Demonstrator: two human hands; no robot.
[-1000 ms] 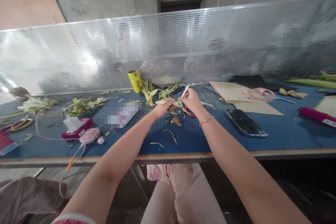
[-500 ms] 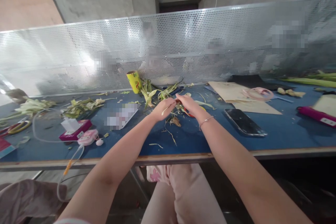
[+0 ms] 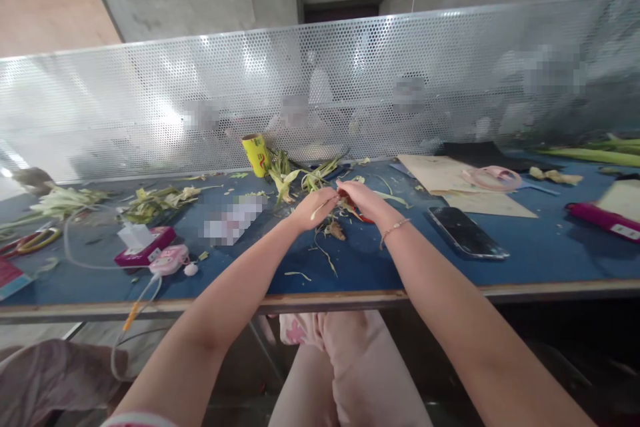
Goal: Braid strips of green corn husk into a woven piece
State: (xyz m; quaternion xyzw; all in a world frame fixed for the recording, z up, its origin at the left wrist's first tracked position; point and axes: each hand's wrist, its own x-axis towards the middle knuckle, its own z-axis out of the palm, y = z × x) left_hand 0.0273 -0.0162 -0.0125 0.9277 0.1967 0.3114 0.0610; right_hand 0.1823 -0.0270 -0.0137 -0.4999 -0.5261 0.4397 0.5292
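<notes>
Both arms reach out over a blue table (image 3: 540,253). My left hand (image 3: 313,207) is closed in a pinch on a thin pale leaf strip (image 3: 317,210). My right hand (image 3: 361,199) meets it fingertip to fingertip, also pinched on the strip; a thin bracelet sits on that wrist. Under the hands lie leaf scraps (image 3: 334,230) and a red-handled pair of scissors (image 3: 364,217), mostly hidden. A pile of green leaves (image 3: 295,177) lies just beyond.
A black phone (image 3: 467,232) lies to the right, with cardboard sheets (image 3: 450,177) and a pink coiled item (image 3: 493,178) behind it. A yellow can (image 3: 256,155) stands by the perforated metal screen (image 3: 150,100). Pink devices with a cable (image 3: 150,250) sit left, more leaves (image 3: 155,199) beyond.
My right hand came down and left from a raised hold on the strip until its fingertips met my left hand. Over the last half second the hands barely moved.
</notes>
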